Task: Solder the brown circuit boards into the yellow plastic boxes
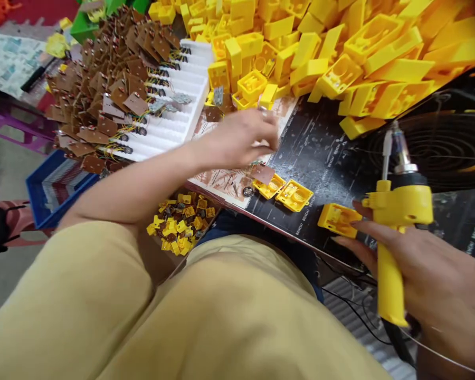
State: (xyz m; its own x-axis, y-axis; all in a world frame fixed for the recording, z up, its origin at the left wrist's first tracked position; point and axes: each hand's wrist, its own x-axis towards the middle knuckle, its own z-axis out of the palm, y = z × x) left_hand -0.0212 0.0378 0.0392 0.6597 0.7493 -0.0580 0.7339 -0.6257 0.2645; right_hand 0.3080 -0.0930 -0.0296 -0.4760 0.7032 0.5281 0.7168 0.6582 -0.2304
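Note:
My right hand (415, 269) is closed around a yellow trigger-type soldering gun (404, 203), its tip and solder tube pointing up and away. The fingertips of that hand also touch a yellow plastic casing (338, 219) at the table's front edge. Over the printed paper my left hand (247, 134) hovers with loosely curled fingers and a gap at the thumb; nothing shows in it. Just below it lie two joined yellow casing halves (295, 195). A brown circuit board (263, 172) rests over one half, beside a small round black part (248, 191).
Yellow casings (324, 47) are heaped along the back. At left, many wired brown boards (114, 79) lie on a ridged white foam tray (186, 105). A coiled black part (431, 142) is at right. Below the edge is a box of small yellow pieces (180, 227); cables hang at right.

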